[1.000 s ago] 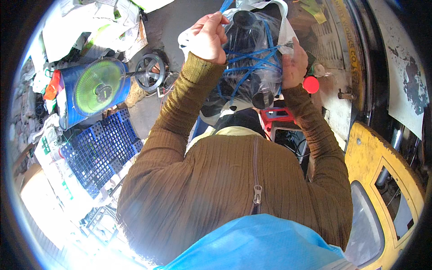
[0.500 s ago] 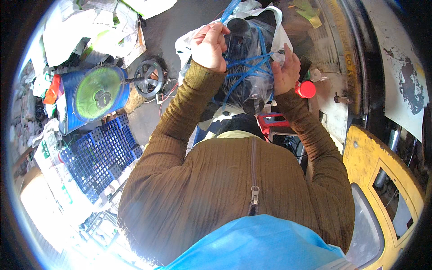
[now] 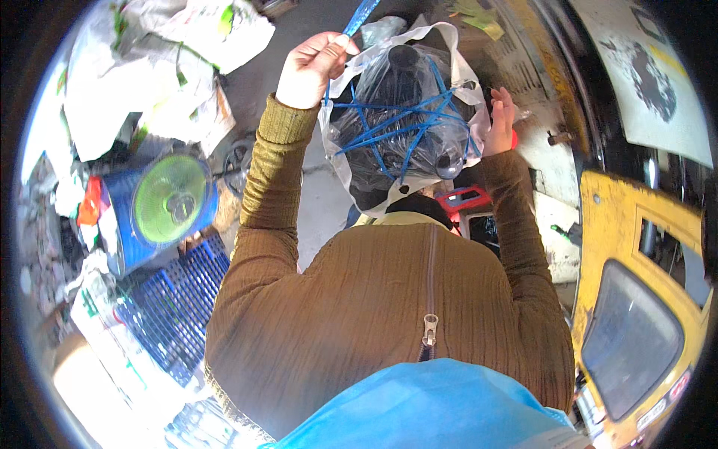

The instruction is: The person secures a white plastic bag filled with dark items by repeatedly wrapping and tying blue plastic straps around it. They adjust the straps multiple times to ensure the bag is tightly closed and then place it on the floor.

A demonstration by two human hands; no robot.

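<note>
A bundle of dark objects in a clear and white plastic bag (image 3: 396, 82) sits in front of my chest, with blue plastic cord (image 3: 419, 111) crossing over it in several strands. Above the bundle's left side, my left hand (image 3: 313, 69) pinches the cord between thumb and fingers. One end of the cord sticks up past the fingertips, and another part runs down to the bundle. My right hand (image 3: 499, 123) is beside the bundle's right edge, fingers stretched upward and apart. Whether its palm touches the bag is hard to tell.
On the left are white plastic sacks (image 3: 149, 90), a green fan (image 3: 172, 200) against a blue drum, and a blue plastic pallet (image 3: 176, 310). A yellow metal door panel (image 3: 636, 217) stands at the right. Below the bundle is a red plastic object (image 3: 465, 197).
My left hand has moved left and outward, pulling the cord away from the bundle. My right hand has shifted slightly right and down. The bundle appears lower and turned, its bag more spread.
</note>
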